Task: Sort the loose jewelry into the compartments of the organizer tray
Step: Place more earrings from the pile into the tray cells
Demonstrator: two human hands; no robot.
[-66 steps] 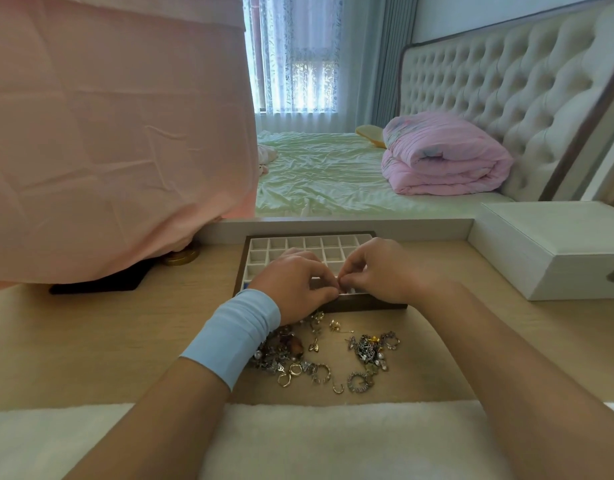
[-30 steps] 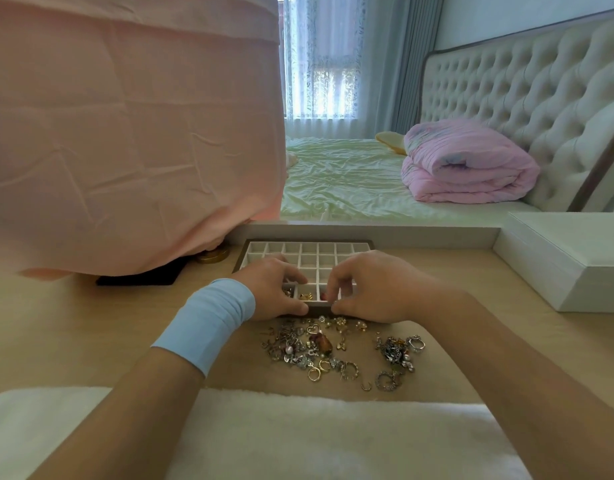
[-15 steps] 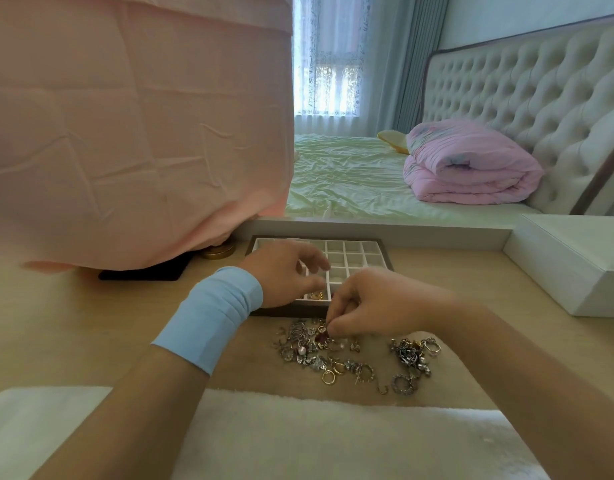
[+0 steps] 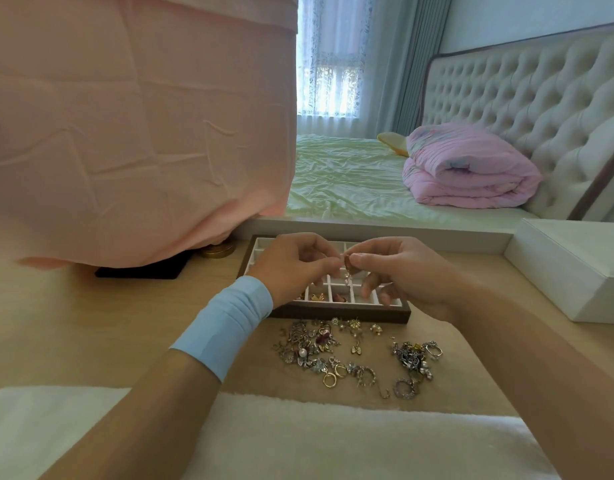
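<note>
At centre of the frame, above the organizer tray [image 4: 333, 312]: pinches one small dangling earring [image 4: 348, 271] between fingertips of left hand [image 4: 291, 265] and right hand [image 4: 402, 275]; both grips clenched on it. Shows, in the tray's near row, a gold piece [image 4: 317, 296] and a reddish piece [image 4: 340, 298] in adjoining compartments. Shows, lower centre, on the worktop [image 4: 90, 323] just in front of the tray, the loose jewelry [image 4: 319, 351] in two clusters, the larger left, the smaller right. Wears a light blue wristband [image 4: 225, 320] on the left wrist.
</note>
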